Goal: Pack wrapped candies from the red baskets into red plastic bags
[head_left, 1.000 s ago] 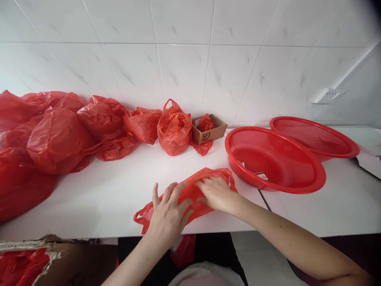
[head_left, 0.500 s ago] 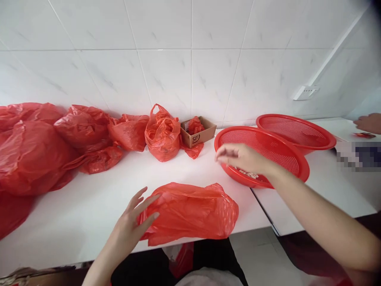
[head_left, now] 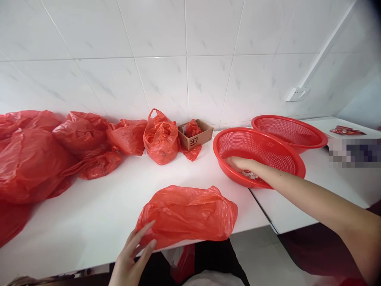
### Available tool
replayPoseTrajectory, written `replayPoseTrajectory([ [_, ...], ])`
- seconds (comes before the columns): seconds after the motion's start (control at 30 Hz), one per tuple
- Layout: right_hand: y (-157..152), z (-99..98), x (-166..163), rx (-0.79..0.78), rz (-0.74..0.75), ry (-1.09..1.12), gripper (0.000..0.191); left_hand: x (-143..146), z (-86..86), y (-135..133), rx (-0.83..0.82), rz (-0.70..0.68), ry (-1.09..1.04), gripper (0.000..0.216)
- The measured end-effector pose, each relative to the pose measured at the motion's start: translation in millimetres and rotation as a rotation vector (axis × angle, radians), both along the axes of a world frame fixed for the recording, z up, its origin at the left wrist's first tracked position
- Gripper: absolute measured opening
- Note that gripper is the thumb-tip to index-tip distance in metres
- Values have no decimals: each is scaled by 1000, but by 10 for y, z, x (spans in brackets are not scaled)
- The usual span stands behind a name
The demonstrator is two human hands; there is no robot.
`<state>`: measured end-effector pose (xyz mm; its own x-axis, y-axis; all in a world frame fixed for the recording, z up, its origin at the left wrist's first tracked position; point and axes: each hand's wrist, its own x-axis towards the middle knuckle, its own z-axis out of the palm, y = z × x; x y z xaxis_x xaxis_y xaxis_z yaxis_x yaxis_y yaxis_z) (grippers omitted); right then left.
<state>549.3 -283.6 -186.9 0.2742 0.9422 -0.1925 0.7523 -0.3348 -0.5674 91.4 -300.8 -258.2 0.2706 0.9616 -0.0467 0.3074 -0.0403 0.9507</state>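
Note:
My right hand (head_left: 238,163) reaches down inside the nearer red plastic colander (head_left: 285,159); its fingers are hidden against the inner wall. Small pale pieces (head_left: 249,174) lie on the colander's bottom beside the wrist. At the table's front edge a red plastic bag (head_left: 190,214) lies loosely spread, wrinkled and fairly flat. My left hand (head_left: 135,250) is at the bag's left end, fingers apart, the fingertips at or just over the plastic. Nothing is gripped in the left hand.
A second red colander (head_left: 293,129) sits behind the first. Along the wall stand several filled red bags (head_left: 160,143) and a small cardboard box (head_left: 199,139) with red plastic in it. Red packets (head_left: 347,130) lie far right. A seam (head_left: 263,210) parts the two white tables.
My right hand has gone down from above the colander's rim into it. My left hand has moved slightly down and nearer me. Another person's hand has left the far right.

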Motion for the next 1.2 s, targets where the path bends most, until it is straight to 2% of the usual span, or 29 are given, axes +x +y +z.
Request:
replayPoseTrajectory([
  [0.1, 81, 221, 93, 25, -6, 24, 17, 103, 12, 49, -21, -6, -16, 44],
  [0.2, 59, 537, 102, 143, -63, 63, 16, 229, 79, 85, 11, 43, -30, 45],
  [0.3, -113, 801, -194, 250, -50, 316, 20, 387, 173, 94, -4, 57, -78, 43],
  [0.37, -269, 842, -567, 219, 67, 551, 28, 501, 234, 93, -31, 78, -120, 41],
  [0.43, -412, 733, -991, 58, 258, 721, 36, 599, 281, 92, -67, 99, -182, 39],
  [0.5, -504, 497, -1356, -158, 439, 798, 39, 661, 309, 93, -119, 90, -261, 38],
  [0.53, -522, 352, -1489, -231, 484, 805, 39, 674, 318, 93, -148, 73, -302, 37],
  [0.6, -500, 66, -1630, -266, 433, 789, 36, 669, 329, 89, -224, 21, -372, 36],
  [0.7, -366, -210, -1582, -93, 176, 615, 21, 620, 341, 77, -353, -14, -448, 36],
  [0.77, -265, -251, -1472, -6, 116, 472, 17, 593, 356, 73, -420, -12, -497, 36],
  [0.83, -183, -215, -1372, 18, 184, 358, 17, 584, 381, 76, -451, -5, -548, 36],
  [0.9, -130, -159, -1305, 43, 250, 252, 24, 591, 412, 84, -458, 16, -594, 38],
  [0.97, -104, -118, -1264, 77, 243, 177, 34, 606, 441, 91, -463, 40, -626, 41],
  [1.07, -115, -94, -1228, 91, 208, 180, 40, 633, 458, 96, -484, 67, -646, 45],
  [1.2, -175, -84, -1257, 85, 242, 314, 39, 665, 427, 93, -498, 89, -663, 49],
])
